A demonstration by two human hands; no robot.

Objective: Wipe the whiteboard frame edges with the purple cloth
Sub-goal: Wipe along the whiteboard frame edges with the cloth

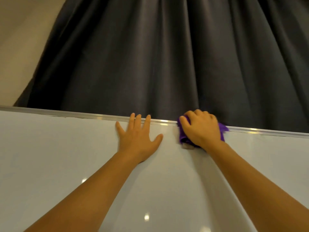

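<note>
1. The whiteboard (66, 164) fills the lower half of the view, its white surface glossy, with a few small light reflections on it.
2. Its top frame edge (93, 116), a thin silver metal strip, runs across the view from the left side, sloping slightly down toward the right.
3. The left hand (138, 134) lies flat and open on the board just below that strip, fingers spread; 3 fingertips (147, 118) reach up onto the frame edge. It grips nothing.
4. The right hand (200, 129) is clenched around the purple cloth (183, 136), pressing it against the top frame edge just to the right of the left hand.
5. The purple cloth is bunched under the right palm, wrapped over the strip; a fold sticks out on the left of the hand and another on the right at (223, 128).
6. Both forearms are bare and stretch up from the bottom of the view.
7. Behind the board hangs a dark grey pleated curtain (167, 56).
8. A beige wall (20, 39) shows at the upper left, beside the curtain.
</note>
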